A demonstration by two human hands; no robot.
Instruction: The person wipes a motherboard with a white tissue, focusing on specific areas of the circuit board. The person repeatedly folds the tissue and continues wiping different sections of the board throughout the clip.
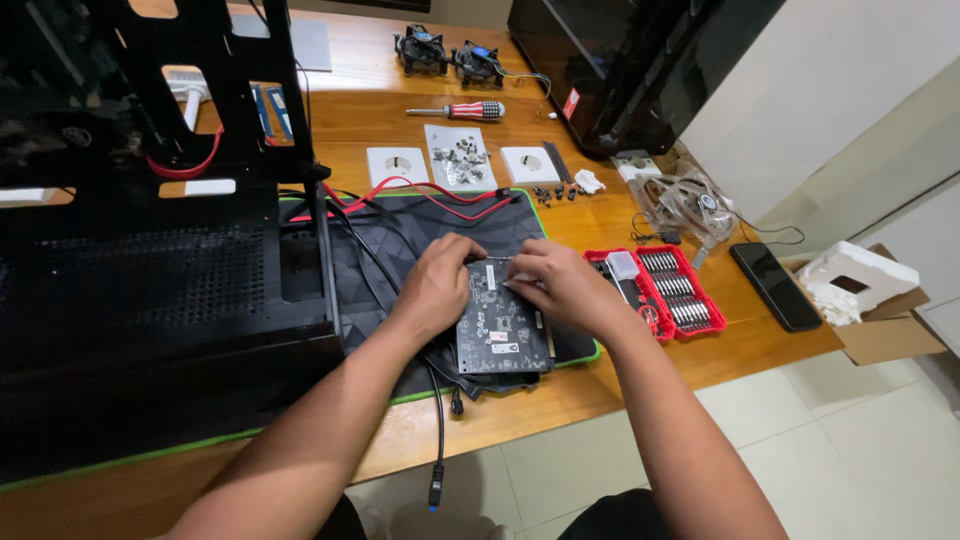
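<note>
A dark circuit board card [503, 328] lies flat on a black mat with a green edge [400, 225], near the table's front. My left hand [437, 285] rests on the card's left edge, fingers curled over it. My right hand [560, 285] presses on the card's top right part, fingertips pinched together at the upper edge. What lies under the fingertips is hidden. Black cables [437, 420] run out from under the card and hang over the table's front edge.
An open black computer case [150, 260] fills the left. A red bit set [670, 290] and a dark phone [775, 285] lie to the right. Behind: a screwdriver [462, 110], screws on a sheet [458, 160], two fans [450, 55], a clear fan [690, 205], a cardboard box [870, 310].
</note>
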